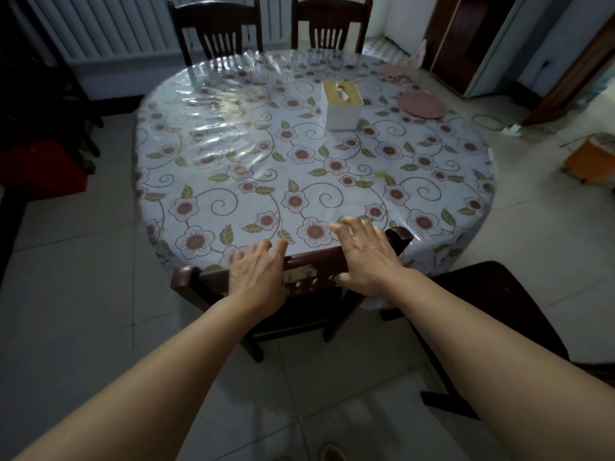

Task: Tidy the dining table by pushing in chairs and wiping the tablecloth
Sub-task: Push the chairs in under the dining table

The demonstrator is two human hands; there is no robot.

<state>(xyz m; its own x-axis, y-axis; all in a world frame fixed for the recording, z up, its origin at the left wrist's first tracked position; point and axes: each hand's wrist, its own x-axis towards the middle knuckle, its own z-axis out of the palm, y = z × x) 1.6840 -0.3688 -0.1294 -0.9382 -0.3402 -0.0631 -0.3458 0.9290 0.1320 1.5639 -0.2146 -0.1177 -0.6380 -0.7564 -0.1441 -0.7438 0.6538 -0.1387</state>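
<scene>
Your left hand [258, 269] and right hand [367, 252] both rest on the top rail of the near chair [301, 261], a dark wooden chair whose back stands tight against the near edge of the round dining table [432, 257]. Your left hand lies palm-down over the rail's left half, fingers straight and loosely spread, the tips reaching past the rail onto the tablecloth [253, 168]. Your right hand lies over the rail's right half, fingers fanned wide and pointing up and to the left, the thumb hanging down on your side of the rail. Neither hand curls around the wood; both lie flat on it.

The flowered tablecloth, under a clear glossy plastic sheet, spreads out directly beyond your fingertips. Well ahead of your right hand, near the table's middle, stands a white tissue box [342, 106] with a yellowish top. Further to the right of that box lies a round pink mat [422, 106], and beyond the mat a crumpled pink cloth [397, 70] sits at the far rim.

Two more dark chairs stand at the far side of the table, one far ahead of your left hand [216, 31] and one ahead of your right [331, 26]. Just off your right forearm, another dark chair [492, 291] stands apart from the table on the pale tiled floor [76, 277].
</scene>
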